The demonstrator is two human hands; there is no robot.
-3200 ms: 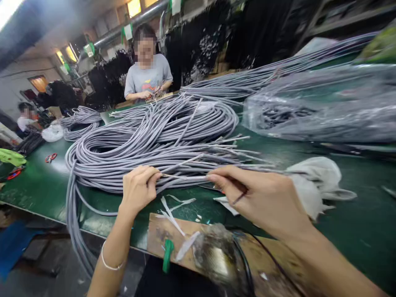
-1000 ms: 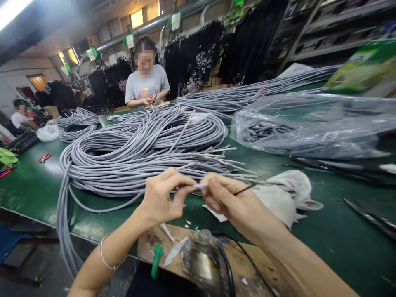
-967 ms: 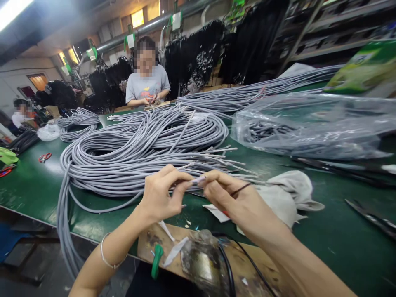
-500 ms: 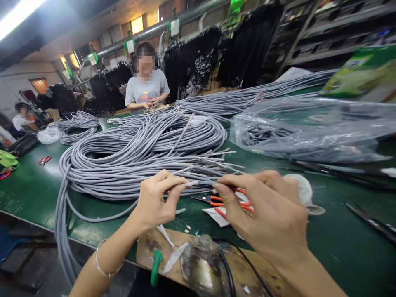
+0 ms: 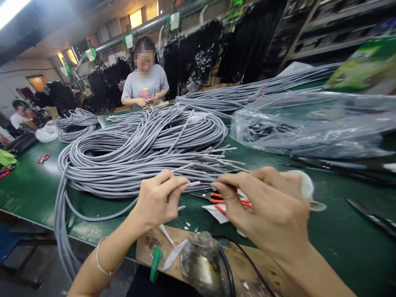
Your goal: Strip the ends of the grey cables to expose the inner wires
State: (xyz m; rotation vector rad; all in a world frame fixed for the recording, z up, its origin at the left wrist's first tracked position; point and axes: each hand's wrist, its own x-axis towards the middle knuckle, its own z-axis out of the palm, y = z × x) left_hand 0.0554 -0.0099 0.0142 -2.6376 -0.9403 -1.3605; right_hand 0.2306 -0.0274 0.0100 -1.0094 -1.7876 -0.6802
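Left hand: the left hand (image 5: 156,202) sits over the near edge of the green table (image 5: 37,185), thumb and forefinger pinched narrow on the pale stripped end of a grey cable (image 5: 192,184).
Right hand: the right hand (image 5: 272,214) faces it from the right, thumb and forefinger tips closed on the same cable end just beside the left fingers; the other fingers are curled loosely.
Cable held: it runs level between the two hands, above the table, its far part running back toward the big coil.
Coil: a large coil of grey cables (image 5: 139,148) lies on the table just behind the hands, many cut ends fanning out to the right.
Scissors: red-handled scissors (image 5: 216,199) lie on the table under the right hand's fingers, on a scrap of white paper (image 5: 216,212).
Cloth: a white cloth (image 5: 305,185) shows behind the right hand.
Near edge: a worn wooden board (image 5: 247,264) with a green clip (image 5: 155,260) lies below the hands.
Right side: a clear plastic bag (image 5: 309,123) of cable pieces.
Far side: a person in a grey shirt (image 5: 145,84) is across the table, both hands close together.
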